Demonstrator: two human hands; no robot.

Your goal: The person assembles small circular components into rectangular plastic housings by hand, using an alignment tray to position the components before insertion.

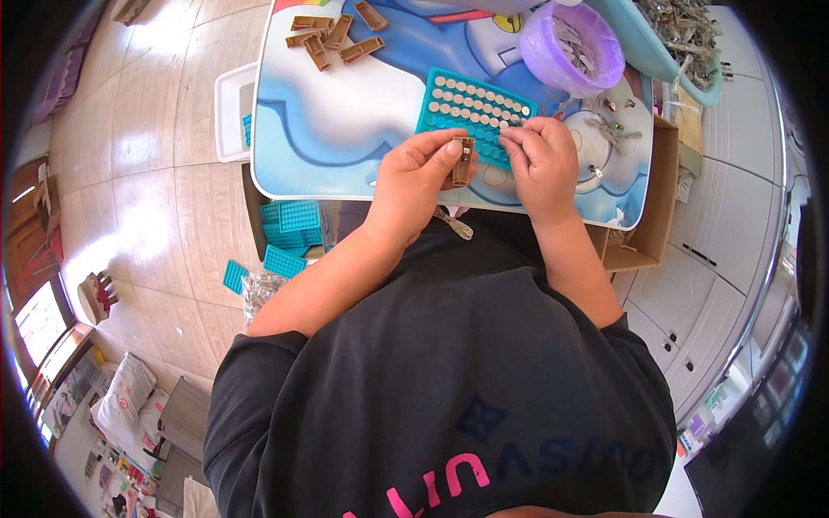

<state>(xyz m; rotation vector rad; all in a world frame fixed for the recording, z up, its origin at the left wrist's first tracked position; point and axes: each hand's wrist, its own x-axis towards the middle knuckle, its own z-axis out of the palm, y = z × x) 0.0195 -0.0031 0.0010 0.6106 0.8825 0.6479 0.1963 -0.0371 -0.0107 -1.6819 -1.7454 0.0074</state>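
Brown case stands pinched in left hand; right hand bends over tray, grip unclear.

A loose black short-sleeved fabric T-shirt fills the lower middle of the frame. Its plain left sleeve and right sleeve end near the elbows; forearms, left hand and right hand are bare. Bold bright-pink lettering slants across the bottom centre, with a dark-blue four-pointed emblem and large dark-blue lettering above and to its right.
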